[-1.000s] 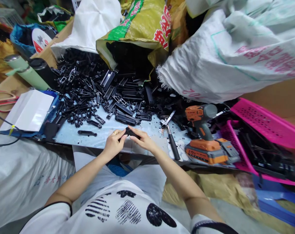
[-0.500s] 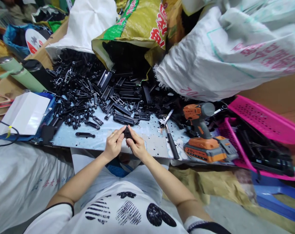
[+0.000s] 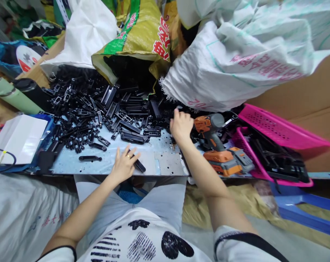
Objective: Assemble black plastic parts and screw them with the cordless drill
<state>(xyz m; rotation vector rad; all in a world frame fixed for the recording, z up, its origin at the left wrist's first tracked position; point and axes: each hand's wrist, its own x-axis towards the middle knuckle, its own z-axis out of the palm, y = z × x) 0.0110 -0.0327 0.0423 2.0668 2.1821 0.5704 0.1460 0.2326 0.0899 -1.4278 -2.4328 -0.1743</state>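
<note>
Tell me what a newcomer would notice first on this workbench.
A heap of black plastic parts sprawls at centre left, below woven sacks. An orange drill stands right of centre beside a pink basket. The right hand reaches the heap by the drill; the left hand rests flat on one black part.

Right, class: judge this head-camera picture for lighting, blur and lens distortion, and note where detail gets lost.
Head view: soft, even light, no hard shadows on the table; the wide lens bows the table's front edge and stretches the corners; the right hand looks slightly smeared, the left hand sharper; the pile of black parts merges into one dark mass.
</note>
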